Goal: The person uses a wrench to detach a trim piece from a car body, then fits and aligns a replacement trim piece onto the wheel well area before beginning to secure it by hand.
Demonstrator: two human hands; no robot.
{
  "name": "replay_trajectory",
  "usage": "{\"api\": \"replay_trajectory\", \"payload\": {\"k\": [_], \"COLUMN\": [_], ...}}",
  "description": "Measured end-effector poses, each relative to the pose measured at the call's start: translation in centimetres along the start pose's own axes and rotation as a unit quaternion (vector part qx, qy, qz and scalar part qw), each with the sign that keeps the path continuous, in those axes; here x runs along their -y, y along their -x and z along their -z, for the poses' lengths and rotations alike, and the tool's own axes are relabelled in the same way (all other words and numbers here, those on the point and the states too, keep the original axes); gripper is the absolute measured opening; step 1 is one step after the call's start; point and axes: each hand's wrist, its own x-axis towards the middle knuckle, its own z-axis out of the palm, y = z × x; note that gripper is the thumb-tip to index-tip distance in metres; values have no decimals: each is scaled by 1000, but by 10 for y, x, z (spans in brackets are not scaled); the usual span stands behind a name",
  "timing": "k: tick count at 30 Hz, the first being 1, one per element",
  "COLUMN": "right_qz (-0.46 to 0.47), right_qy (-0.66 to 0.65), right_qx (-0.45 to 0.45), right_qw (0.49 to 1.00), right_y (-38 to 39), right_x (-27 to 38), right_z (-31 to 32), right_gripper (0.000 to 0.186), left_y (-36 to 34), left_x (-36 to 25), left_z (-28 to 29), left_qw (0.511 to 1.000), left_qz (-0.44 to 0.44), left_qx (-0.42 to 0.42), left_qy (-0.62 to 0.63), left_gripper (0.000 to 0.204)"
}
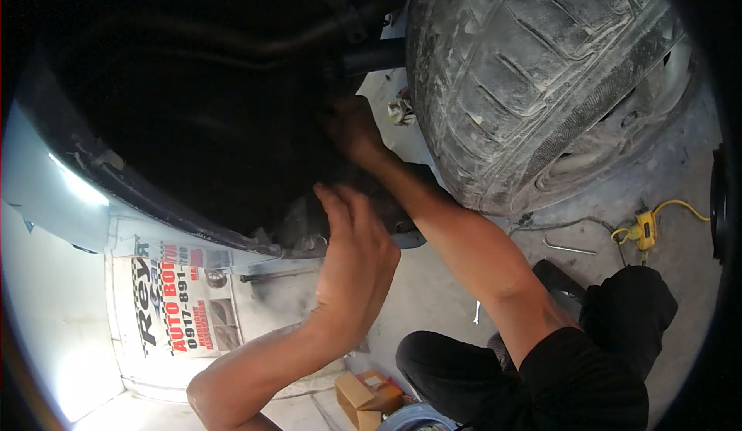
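My left hand [359,238] is at the lower edge of a dark wheel well [193,137], with its fingers stretched out and slightly apart. Its fingertips lie against or just in front of the dark lining; I cannot tell whether they press on it. Nothing shows in that hand. Deeper in the shadow, my right hand [354,131] reaches under the car, near a dark rod-like part [375,57]. Darkness hides its fingers and anything in them. The dusty tyre [533,83] stands to the right of my right forearm.
The light-coloured body panel [46,168] curves along the left. On the floor at right are a metal wrench [570,248], a yellow electrical box [644,230] and cables. A cardboard box [355,394] and a blue tub [417,415] sit near my legs. A printed banner [185,299] hangs behind.
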Motion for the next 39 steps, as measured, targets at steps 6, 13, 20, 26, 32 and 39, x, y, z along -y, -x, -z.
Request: {"api": "replay_trajectory", "payload": {"k": [6, 13, 20, 26, 32, 39], "right_qz": [12, 31, 3, -9, -11, -13], "right_qy": [46, 95, 32, 41, 40, 82], "right_qx": [38, 14, 56, 24, 29, 90], "right_qw": [998, 995, 998, 999, 999, 992], "right_y": [-2, -5, -8, -10, -12, -9], "right_x": [5, 5, 8, 0, 2, 14], "right_z": [5, 1, 8, 2, 0, 8], "right_gripper": [24, 23, 27, 24, 23, 30], "left_y": [1, 2, 3, 3, 1, 1], "left_x": [0, -1, -2, -1, 3, 3], "left_z": [-1, -2, -2, -3, -4, -4], "left_qw": [1000, 999, 1000, 1000, 999, 999], "left_qz": [-12, -15, -19, -18, -30, -38], "left_qx": [-1, -23, -22, -19, -18, -14], "left_qy": [5, 15, 7, 16, -23, -6], "left_gripper": [35, 34, 32, 34, 36, 37]}}
